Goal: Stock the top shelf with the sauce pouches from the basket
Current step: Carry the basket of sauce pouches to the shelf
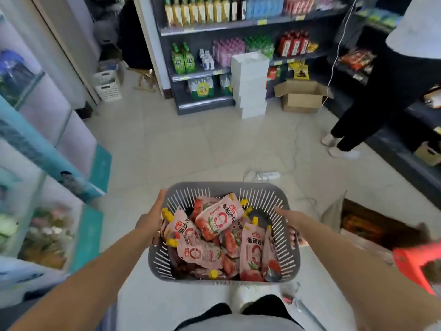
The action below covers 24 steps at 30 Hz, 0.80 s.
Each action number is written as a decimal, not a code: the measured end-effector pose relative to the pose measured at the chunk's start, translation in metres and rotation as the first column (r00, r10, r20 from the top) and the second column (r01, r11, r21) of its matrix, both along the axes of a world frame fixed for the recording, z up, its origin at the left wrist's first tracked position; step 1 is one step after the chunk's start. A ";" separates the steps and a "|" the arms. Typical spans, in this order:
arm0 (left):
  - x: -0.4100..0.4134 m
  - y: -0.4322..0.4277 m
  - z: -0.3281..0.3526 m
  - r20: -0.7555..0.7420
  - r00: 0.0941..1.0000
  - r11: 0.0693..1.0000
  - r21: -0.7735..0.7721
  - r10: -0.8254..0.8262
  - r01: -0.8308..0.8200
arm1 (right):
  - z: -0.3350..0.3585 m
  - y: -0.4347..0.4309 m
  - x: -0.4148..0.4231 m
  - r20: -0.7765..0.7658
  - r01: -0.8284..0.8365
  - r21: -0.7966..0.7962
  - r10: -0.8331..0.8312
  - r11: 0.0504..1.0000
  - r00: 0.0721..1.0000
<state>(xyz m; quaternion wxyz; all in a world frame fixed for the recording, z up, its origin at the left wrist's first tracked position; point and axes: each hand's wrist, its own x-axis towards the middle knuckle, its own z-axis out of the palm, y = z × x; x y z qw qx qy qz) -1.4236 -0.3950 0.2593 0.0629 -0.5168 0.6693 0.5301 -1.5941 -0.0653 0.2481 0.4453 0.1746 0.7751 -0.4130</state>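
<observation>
I hold a grey slotted plastic basket point(222, 188) in front of my waist, above the floor. It is filled with several pink tomato sauce pouches point(219, 218) with yellow caps, lying in a loose heap. My left hand point(152, 218) grips the basket's left rim, thumb on top. My right hand point(290, 219) grips the right rim, fingers curled under the edge. A dark shelf unit point(238, 27) with bottled drinks stands across the aisle ahead.
Glass-door coolers point(35, 139) line the left side. A white stack of boxes point(249, 84) and an open cardboard box point(301, 95) sit by the shelves ahead. A person in dark trousers point(372, 91) stands at right. A power strip point(267, 175) and cable lie on the floor; a red stool point(420, 263) is near right.
</observation>
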 end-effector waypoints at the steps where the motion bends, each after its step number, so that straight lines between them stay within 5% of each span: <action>1: -0.026 -0.009 -0.001 -0.005 1.000 1.000 0.014 0.004 -0.004 | 0.001 -0.008 -0.026 -0.007 -0.003 -0.008 0.003 1.000 1.000; 13: -0.330 -0.122 0.009 -0.017 0.999 0.995 -0.098 -0.033 0.032 | 0.013 -0.133 -0.350 -0.089 -0.040 0.071 0.046 0.997 0.995; 24: -0.636 -0.254 0.038 -0.107 0.977 0.961 -0.229 -0.185 0.157 | 0.021 -0.254 -0.633 -0.291 0.171 0.112 -0.132 0.979 0.948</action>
